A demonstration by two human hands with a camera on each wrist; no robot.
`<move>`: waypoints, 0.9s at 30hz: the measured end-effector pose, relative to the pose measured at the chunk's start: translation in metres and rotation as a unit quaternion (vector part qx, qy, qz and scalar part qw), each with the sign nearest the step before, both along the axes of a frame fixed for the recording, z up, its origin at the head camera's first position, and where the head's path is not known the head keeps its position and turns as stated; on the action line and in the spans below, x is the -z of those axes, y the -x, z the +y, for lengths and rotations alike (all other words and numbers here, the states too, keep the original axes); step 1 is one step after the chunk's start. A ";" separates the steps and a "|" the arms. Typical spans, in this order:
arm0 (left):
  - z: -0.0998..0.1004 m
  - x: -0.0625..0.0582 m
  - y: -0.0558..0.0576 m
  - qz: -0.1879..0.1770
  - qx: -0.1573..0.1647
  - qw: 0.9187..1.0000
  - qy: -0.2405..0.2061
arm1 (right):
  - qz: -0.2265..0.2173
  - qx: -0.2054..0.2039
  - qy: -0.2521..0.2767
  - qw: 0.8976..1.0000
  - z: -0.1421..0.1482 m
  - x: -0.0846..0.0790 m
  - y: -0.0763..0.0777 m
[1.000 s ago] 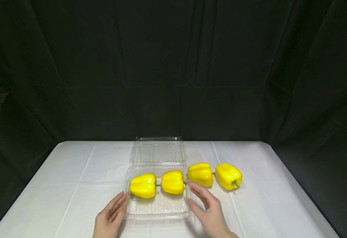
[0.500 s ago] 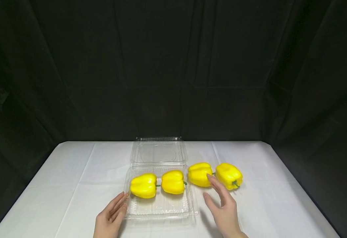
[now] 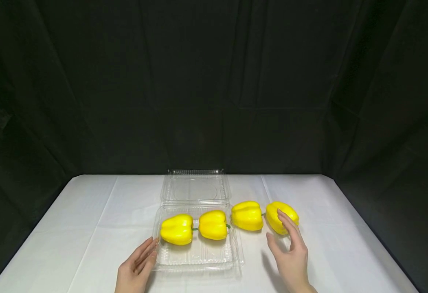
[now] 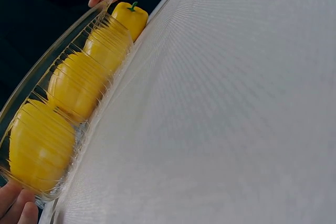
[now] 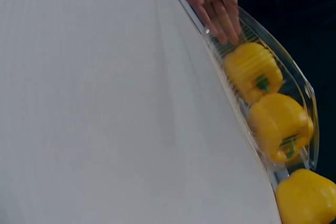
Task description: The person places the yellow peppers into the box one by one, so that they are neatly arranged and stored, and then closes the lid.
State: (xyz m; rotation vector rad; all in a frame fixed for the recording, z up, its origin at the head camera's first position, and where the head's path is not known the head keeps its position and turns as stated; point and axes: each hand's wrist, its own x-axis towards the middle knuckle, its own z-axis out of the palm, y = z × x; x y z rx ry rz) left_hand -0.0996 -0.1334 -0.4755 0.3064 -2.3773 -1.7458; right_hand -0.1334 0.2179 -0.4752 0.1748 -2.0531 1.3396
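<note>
A clear plastic clamshell container (image 3: 199, 257) lies opened out, its lid (image 3: 195, 189) folded back. Inside the base are two yellow bell peppers, a left one (image 3: 177, 230) and a right one (image 3: 213, 225). Two more stand on the cloth to the right: a nearer-in pepper (image 3: 246, 215) and an outer pepper (image 3: 274, 213). My left hand (image 3: 136, 266) rests its straight fingers against the container's left side, also visible in the right wrist view. My right hand (image 3: 292, 254), fingers spread and holding nothing, is at the outer pepper, partly covering it; contact is unclear.
A white cloth (image 3: 85, 228) covers the table. Black curtains (image 3: 192, 89) enclose the back and both sides. The inner loose pepper sits close beside the container's right rim.
My right hand has left the container's right side and moved rightward, past the inner loose pepper to the outer one. My left hand, the container and the peppers have stayed put.
</note>
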 end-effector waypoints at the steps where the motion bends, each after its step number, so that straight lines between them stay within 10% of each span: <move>1: 0.000 0.000 0.000 0.001 0.002 1.000 0.001 | 0.001 0.012 -0.003 1.000 0.002 0.000 0.000; 27: -0.001 0.001 0.001 -0.010 0.001 1.000 0.003 | -0.119 0.142 -0.009 0.983 0.029 0.003 0.013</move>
